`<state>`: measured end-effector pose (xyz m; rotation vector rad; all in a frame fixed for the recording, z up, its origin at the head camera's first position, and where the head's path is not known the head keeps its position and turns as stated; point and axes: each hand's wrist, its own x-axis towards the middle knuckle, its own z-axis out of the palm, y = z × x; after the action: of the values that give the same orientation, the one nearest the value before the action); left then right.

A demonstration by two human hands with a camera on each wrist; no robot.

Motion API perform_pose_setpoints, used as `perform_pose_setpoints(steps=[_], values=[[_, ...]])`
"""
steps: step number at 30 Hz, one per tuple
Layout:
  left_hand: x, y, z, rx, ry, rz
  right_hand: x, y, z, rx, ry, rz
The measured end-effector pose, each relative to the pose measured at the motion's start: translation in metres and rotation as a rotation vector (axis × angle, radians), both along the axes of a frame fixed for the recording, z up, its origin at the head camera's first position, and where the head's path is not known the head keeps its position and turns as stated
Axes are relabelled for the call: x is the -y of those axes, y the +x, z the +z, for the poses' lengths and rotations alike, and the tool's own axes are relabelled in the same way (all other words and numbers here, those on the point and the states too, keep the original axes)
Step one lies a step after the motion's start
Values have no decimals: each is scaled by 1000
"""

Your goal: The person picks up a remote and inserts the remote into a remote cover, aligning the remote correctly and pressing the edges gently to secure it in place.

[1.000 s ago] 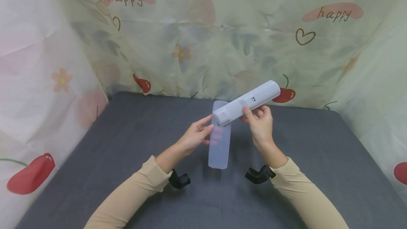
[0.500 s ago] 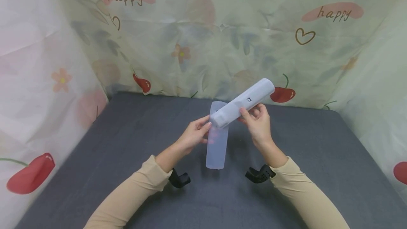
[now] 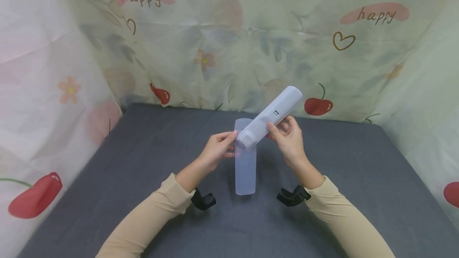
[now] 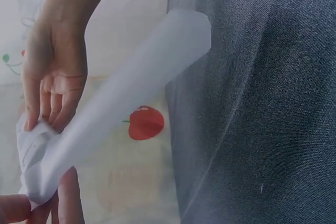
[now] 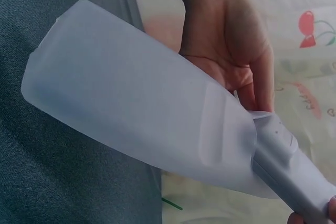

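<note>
In the head view my left hand pinches a translucent plastic sleeve near its upper end, thumb in front and fingers behind. The sleeve hangs nearly upright over the table. My right hand grips a long white remote control around its middle, its back with a small square notch toward me. The remote slants, far end up to the right. Its lower left end overlaps the sleeve's top; in the right wrist view the remote lies right at the end of the sleeve.
A dark grey cloth-covered table lies beneath both hands. Patterned curtains with cherries and hearts stand behind and at both sides. Black camera mounts sit at both wrists, beside beige sleeves.
The white remote has shifted left and tilts more steeply. The translucent sleeve now hangs a little lower and straighter, and the left thumb has moved up nearer its top.
</note>
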<state>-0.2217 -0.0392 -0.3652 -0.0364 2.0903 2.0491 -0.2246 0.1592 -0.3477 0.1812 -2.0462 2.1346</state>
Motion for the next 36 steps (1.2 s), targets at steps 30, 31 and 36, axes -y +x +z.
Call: perform_pose_setpoints(steps=[30,31,36], values=[[-3,1,-2,-53,12,-43,-9,-5,8,43,201,203],[-3,1,-2,-53,14,-43,-10,-5,8,43,211,207],[-4,1,-2,-52,24,-47,-10,-8,8,43,261,222]])
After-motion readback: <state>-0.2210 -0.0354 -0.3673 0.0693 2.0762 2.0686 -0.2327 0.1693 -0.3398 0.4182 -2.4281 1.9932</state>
